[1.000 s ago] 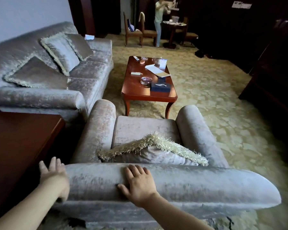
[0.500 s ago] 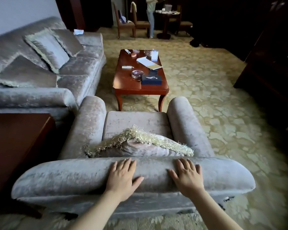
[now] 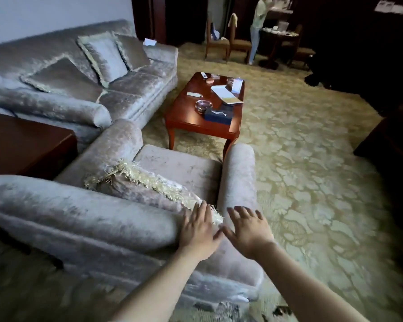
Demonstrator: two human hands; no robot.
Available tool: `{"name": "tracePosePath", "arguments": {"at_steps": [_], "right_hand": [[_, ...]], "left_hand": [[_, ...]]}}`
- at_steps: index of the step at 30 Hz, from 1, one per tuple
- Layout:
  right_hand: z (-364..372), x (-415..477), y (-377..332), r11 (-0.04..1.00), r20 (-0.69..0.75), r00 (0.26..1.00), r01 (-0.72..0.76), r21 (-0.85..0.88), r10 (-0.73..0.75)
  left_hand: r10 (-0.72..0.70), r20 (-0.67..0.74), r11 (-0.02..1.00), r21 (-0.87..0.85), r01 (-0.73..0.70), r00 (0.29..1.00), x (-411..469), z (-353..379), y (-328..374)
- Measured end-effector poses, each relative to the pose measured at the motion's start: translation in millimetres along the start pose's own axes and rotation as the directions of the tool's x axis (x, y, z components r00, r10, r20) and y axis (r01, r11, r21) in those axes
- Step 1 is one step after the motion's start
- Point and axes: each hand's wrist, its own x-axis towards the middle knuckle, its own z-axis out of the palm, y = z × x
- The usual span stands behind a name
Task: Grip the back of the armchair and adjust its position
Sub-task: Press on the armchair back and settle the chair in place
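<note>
Both hands now at right end of backrest, formerly mid-back.
Left hand (image 3: 199,231) and right hand (image 3: 248,230) lie spread, grip unclosed, on grey velvet armchair (image 3: 84,219) beside red-brown desk (image 3: 28,145); curl fingers over before pushing.

Just one head-worn wide-angle view, close behind the grey velvet armchair (image 3: 102,219), angled forward and down.

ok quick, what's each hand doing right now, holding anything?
Left hand: open, fingers spread, palm flat on the armchair back; no grip.
Right hand: open, fingers spread, at the back's right end; contact cannot be told.
</note>
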Motion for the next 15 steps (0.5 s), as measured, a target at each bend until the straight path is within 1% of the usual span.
{"name": "tracePosePath", "arguments": {"at_steps": [1, 2, 4, 8, 10, 12, 15], "right_hand": [[-7, -8, 25, 1.000, 0.009, 1.000, -0.010, -0.015, 0.010], [-13, -15, 48, 1.000, 0.013, 1.000, -0.019, -0.023, 0.020], [-25, -19, 91, 0.999, 0.008, 1.000, -0.019, -0.037, 0.019], [-51, 11, 153, 0.999, -0.053, 0.998, 0.015, -0.029, -0.017], [-61, 38, 173, 0.996, -0.074, 0.994, 0.077, -0.042, -0.080], [-70, 71, 186, 0.983, -0.074, 0.983, 0.163, -0.088, -0.170], [-81, 134, 200, 0.950, -0.105, 0.949, 0.282, -0.133, -0.296]], "left_hand": [[0.066, 0.006, 0.997, 0.031, -0.067, 0.998, 1, 3, 18], [0.102, 0.006, 0.993, 0.058, -0.102, 0.995, 0, 3, 28], [0.113, -0.044, 0.992, 0.067, -0.110, 0.993, 0, 1, 34], [0.149, -0.105, 0.989, 0.001, -0.150, 0.983, -5, -7, 39], [0.160, -0.152, 0.986, -0.021, -0.165, 0.975, -5, -1, 39], [0.169, -0.163, 0.985, -0.006, -0.173, 0.972, -2, 6, 34], [0.137, -0.104, 0.990, 0.041, -0.134, 0.985, 5, 10, 27]]}}
